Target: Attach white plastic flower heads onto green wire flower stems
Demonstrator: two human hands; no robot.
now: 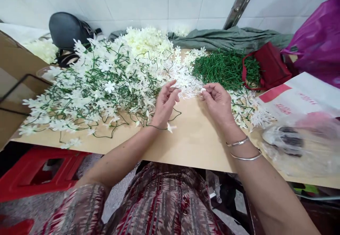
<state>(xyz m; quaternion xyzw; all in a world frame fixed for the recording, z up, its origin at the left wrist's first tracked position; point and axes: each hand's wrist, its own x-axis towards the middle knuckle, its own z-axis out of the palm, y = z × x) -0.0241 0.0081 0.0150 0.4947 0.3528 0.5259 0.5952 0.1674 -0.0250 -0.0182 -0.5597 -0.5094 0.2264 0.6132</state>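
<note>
Over the middle of the table (191, 132), my left hand (166, 104) is raised with its thumb and forefinger a little apart, and a green stem with a white flower (170, 127) hangs by its wrist. My right hand (217, 102) pinches a small white piece (203, 90) between thumb and fingertips. Just behind both hands lies a pile of thin white pieces (188, 82). White flowers on green stems (108, 86) form a large heap to the left. Behind my right hand is a bunch of bare green stems (221, 68).
Cream petals (148, 40) are heaped at the back. A black bag (69, 31) and cardboard box (18, 68) stand left. On the right are a red bag (275, 66), a purple bag (318, 47) and clear plastic bags (316, 146). A red stool (29, 171) is below left.
</note>
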